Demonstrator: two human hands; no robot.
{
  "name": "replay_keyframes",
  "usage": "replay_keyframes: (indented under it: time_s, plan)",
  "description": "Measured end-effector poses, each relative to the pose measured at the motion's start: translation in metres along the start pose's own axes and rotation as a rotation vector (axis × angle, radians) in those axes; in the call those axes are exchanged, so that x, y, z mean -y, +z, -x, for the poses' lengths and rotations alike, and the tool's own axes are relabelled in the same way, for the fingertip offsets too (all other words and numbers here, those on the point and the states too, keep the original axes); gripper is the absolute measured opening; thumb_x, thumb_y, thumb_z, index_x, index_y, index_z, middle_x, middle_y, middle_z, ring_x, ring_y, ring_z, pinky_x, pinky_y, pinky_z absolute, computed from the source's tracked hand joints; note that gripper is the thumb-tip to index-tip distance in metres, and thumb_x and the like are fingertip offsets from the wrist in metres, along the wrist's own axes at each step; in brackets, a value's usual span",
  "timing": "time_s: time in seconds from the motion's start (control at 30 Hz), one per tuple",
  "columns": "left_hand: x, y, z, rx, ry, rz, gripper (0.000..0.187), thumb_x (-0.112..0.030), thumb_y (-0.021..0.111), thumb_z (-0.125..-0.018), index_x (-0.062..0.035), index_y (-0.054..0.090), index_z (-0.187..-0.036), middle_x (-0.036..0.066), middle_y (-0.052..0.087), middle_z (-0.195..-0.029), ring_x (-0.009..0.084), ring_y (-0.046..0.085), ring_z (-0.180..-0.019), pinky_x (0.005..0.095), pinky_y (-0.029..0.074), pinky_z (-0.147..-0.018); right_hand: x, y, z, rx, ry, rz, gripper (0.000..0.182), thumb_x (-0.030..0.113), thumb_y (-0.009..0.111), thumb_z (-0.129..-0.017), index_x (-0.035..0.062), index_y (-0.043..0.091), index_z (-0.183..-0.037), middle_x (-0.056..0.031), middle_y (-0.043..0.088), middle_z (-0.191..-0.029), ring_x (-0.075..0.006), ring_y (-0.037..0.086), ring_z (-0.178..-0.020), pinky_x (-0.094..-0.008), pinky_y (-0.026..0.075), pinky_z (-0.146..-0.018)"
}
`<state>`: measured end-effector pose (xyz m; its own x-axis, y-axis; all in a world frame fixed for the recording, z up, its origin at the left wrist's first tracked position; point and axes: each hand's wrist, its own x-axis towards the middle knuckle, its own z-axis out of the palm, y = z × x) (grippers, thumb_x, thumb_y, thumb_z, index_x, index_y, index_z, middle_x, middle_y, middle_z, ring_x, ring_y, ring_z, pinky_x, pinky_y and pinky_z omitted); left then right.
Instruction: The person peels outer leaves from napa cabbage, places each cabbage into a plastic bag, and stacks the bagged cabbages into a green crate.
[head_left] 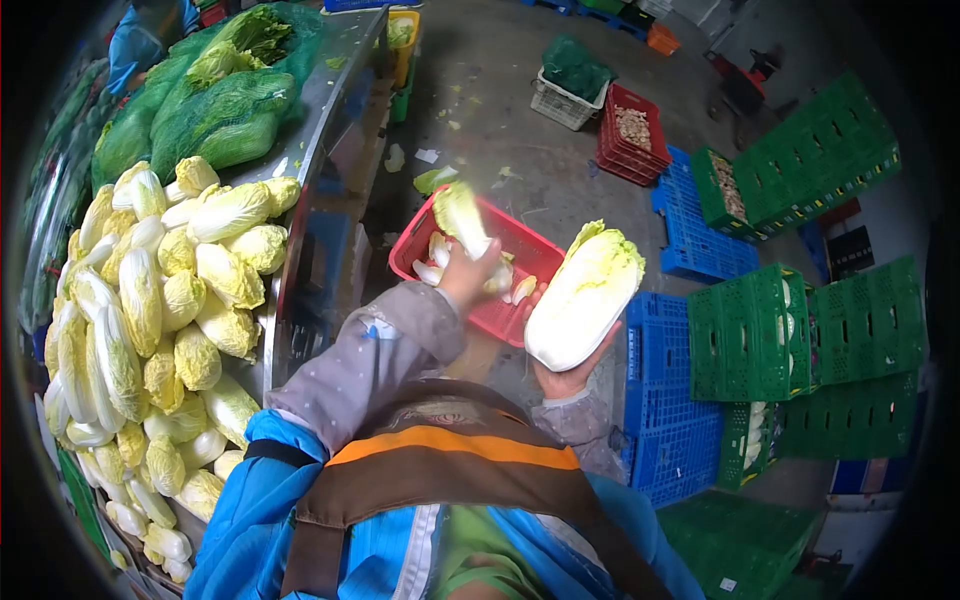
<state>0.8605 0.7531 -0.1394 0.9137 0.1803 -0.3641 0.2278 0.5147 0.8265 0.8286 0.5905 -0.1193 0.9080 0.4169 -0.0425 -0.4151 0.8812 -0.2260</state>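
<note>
My right hand (568, 375) is closed under and around a large napa cabbage (585, 295), its white base toward me and its leafy yellow-green top pointing away. My left hand (470, 275) grips a loose cabbage leaf (460, 215), slightly smeared by motion, above a red basket (497, 322). Pale leaf pieces (430, 272) lie inside the basket. The whole cabbage is just right of the basket, apart from the leaf.
A metal table (318, 115) at left bears a big heap of napa cabbages (165, 300) and green net bags (225, 115). Blue pallets (660, 350) and stacked green crates (745, 335) stand at right. Red crates (632, 150) are farther back. Leaf scraps litter the floor.
</note>
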Motion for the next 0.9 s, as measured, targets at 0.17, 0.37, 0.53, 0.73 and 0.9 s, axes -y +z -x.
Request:
replay_keyframes:
  time_s: [0.17, 0.37, 0.53, 0.73, 0.9]
  plan:
    - [0.017, 0.034, 0.048, 0.432, 0.259, -0.126, 0.055, -0.03, 0.063, -0.084, -0.0028, 0.04, -0.127, 0.012, 0.052, -0.118, 0.0234, 0.053, -0.106, 0.0372, 0.043, -0.091, 0.024, -0.021, 0.002, -0.025, -0.15, 0.888, 0.088, 0.055, 0.064, -0.075, 0.0004, 0.027, -0.134, -0.0146, 0.041, -0.13, -0.0257, 0.045, -0.116, -0.0394, 0.038, -0.098]
    - [-0.008, 0.036, 0.073, 0.152, 0.572, -0.939, 0.055, -0.022, 0.063, -0.081, -0.0006, 0.038, -0.124, 0.019, 0.05, -0.117, 0.0349, 0.054, -0.104, 0.0399, 0.043, -0.085, 0.002, -0.006, 0.009, -0.252, -0.208, 0.689, 0.051, 0.023, 0.059, -0.087, -0.0031, 0.039, -0.126, -0.0122, 0.049, -0.121, -0.0199, 0.048, -0.112, -0.033, 0.04, -0.093]
    - [0.006, 0.031, 0.067, 0.13, 0.685, -0.807, 0.043, -0.016, 0.057, -0.082, -0.004, 0.043, -0.121, 0.022, 0.053, -0.11, 0.0399, 0.055, -0.094, 0.0432, 0.045, -0.079, -0.003, 0.003, 0.01, -0.292, -0.307, 0.734, 0.049, 0.019, 0.058, -0.087, -0.0018, 0.038, -0.127, -0.0111, 0.051, -0.119, -0.0198, 0.051, -0.108, -0.0325, 0.042, -0.092]
    - [0.021, 0.025, 0.056, 0.029, 0.636, -0.635, 0.03, -0.012, 0.053, -0.085, -0.0014, 0.054, -0.114, 0.021, 0.058, -0.099, 0.0346, 0.058, -0.091, 0.0405, 0.046, -0.077, -0.001, 0.002, 0.011, -0.315, -0.303, 0.737, 0.053, 0.021, 0.058, -0.087, -0.0006, 0.035, -0.13, -0.0118, 0.05, -0.12, -0.0219, 0.05, -0.11, -0.0347, 0.042, -0.094]
    - [0.016, 0.028, 0.058, 0.149, 0.24, -0.48, 0.026, -0.017, 0.048, -0.092, -0.0021, 0.054, -0.113, 0.015, 0.062, -0.09, 0.0215, 0.061, -0.077, 0.0357, 0.049, -0.066, 0.005, -0.01, 0.014, -0.354, -0.217, 0.679, 0.055, 0.022, 0.058, -0.086, -0.0004, 0.034, -0.131, -0.0127, 0.049, -0.122, -0.0235, 0.049, -0.112, -0.0361, 0.042, -0.094]
